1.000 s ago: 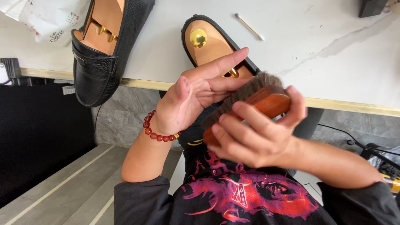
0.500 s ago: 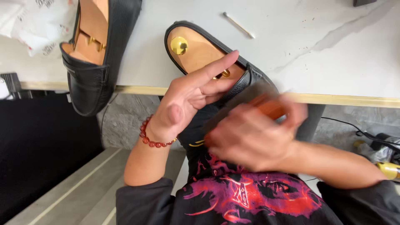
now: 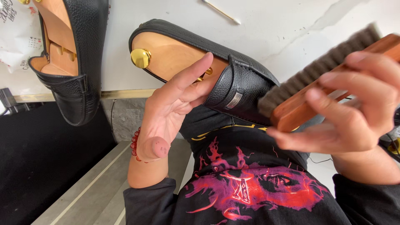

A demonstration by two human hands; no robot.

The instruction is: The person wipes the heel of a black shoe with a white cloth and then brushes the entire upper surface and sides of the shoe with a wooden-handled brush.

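My left hand (image 3: 173, 110) grips a black leather loafer (image 3: 239, 85) by its opening, fingers laid across the wooden shoe tree with a brass knob (image 3: 141, 58) inside it. The shoe's heel rests over the white table's edge and its toe points toward my chest. My right hand (image 3: 352, 110), blurred, is closed around a wooden shoe brush (image 3: 329, 77) with dark bristles, held just right of the shoe's toe. A red bead bracelet (image 3: 135, 145) circles my left wrist.
A second black loafer (image 3: 77, 66) with a wooden tree lies at the left on the white marble-look table (image 3: 291, 25), overhanging its gold-trimmed edge. Crumpled paper (image 3: 14, 33) lies far left, a cotton swab (image 3: 223, 12) at the top. Grey floor below.
The brush in my right hand has swept from over the shoe's toe out to the right. The view has closed in on the shoe; my left hand keeps its hold.
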